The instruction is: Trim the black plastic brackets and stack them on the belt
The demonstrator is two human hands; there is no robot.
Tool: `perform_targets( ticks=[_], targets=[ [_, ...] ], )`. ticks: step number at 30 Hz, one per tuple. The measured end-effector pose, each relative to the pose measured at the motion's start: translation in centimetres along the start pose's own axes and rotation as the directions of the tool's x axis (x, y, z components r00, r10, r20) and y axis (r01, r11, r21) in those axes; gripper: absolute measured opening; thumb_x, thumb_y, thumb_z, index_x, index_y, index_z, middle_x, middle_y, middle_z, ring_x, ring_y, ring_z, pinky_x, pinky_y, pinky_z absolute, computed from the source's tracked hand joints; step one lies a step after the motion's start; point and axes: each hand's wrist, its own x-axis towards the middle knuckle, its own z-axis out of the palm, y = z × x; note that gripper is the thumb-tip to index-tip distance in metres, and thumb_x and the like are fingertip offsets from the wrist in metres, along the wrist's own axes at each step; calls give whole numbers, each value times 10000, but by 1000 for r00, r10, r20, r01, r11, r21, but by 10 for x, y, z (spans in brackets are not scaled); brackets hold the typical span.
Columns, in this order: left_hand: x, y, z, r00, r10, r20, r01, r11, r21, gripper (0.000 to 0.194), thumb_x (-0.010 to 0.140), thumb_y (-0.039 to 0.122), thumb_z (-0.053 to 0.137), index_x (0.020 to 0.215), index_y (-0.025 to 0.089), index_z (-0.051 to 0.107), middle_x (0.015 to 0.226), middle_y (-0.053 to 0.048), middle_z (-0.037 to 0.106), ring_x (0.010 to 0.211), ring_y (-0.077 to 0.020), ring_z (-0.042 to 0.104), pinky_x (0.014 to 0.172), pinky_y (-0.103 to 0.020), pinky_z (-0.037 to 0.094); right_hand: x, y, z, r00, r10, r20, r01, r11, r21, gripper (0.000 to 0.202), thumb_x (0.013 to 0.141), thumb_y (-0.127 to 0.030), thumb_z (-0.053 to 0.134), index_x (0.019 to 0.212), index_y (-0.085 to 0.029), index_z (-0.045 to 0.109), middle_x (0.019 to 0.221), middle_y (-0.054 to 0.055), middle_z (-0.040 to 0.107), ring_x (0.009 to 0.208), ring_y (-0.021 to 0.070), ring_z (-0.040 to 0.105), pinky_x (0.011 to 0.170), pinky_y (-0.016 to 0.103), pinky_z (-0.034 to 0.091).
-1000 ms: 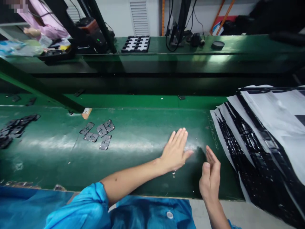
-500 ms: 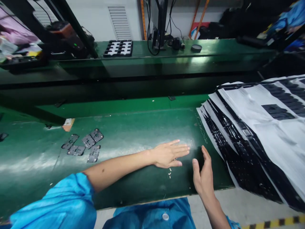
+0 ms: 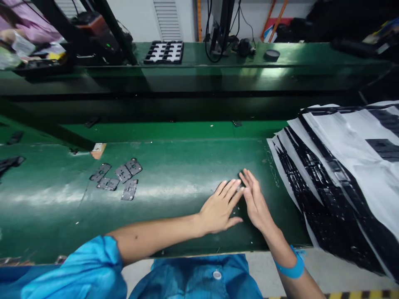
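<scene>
Palm down on the green tabletop [image 3: 174,166], my left hand [image 3: 220,206] lies with its fingers stretched and the thumb out to the side. My right hand [image 3: 256,202] stands on its edge just to the right, fingers extended, its fingertips meeting those of the left. Tiny pale bits [image 3: 236,211] show on the table in the gap between the two hands; what they are is too small to tell. Neither hand grips anything that shows. Whatever lies under the left palm is hidden.
Several flat dark plastic parts [image 3: 124,173] lie at the left. A stack of white sheets with black parts [image 3: 346,137] stands at the right, past the table edge. A black-and-white tray [image 3: 164,52] sits on the back shelf, beside a monitor [image 3: 222,25]. A green post [image 3: 56,128] crosses the left.
My right hand has moved left and forward to meet my left hand. The left hand's fingers have tilted away from me, and the pale bits by its thumb are now mostly covered.
</scene>
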Motion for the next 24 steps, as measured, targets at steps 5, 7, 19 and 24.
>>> perform_targets(
  ticks=[5,7,19,24],
  targets=[
    [51,-16,-14,992,108,-66,-104,993,64,826,1089,530,506,1657,-18,262,1772,-240,187,1670,-327,134,1367,-493,113,-14,-1,-15,989,24,-143,-21,999,27,557,1134,-499,389,1625,-237,380,1686,188,450,1512,307,523,1246,594,418],
    [46,-22,-20,988,121,-99,-118,992,36,795,1102,515,480,1650,-19,267,1769,-259,182,1669,-331,130,1365,-493,132,-14,2,-24,976,34,-216,-34,999,7,554,1130,-497,417,1609,-220,403,1666,200,471,1500,327,531,1256,628,381],
    [27,-19,-8,967,250,-44,-244,964,107,1071,983,722,577,1669,-31,244,1761,-280,205,1663,-385,149,1344,-543,134,9,16,-17,967,20,-253,-21,1000,-2,530,1110,-533,445,1544,-231,480,1617,177,543,1476,304,561,1246,586,418],
    [69,-30,-24,937,333,-103,-307,928,210,895,1036,537,629,1629,-58,322,1738,-285,279,1648,-371,229,1354,-518,127,1,13,-18,959,36,-280,-45,999,-26,542,1108,-526,446,1552,-217,476,1617,191,543,1480,314,557,1246,596,416]
  ],
)
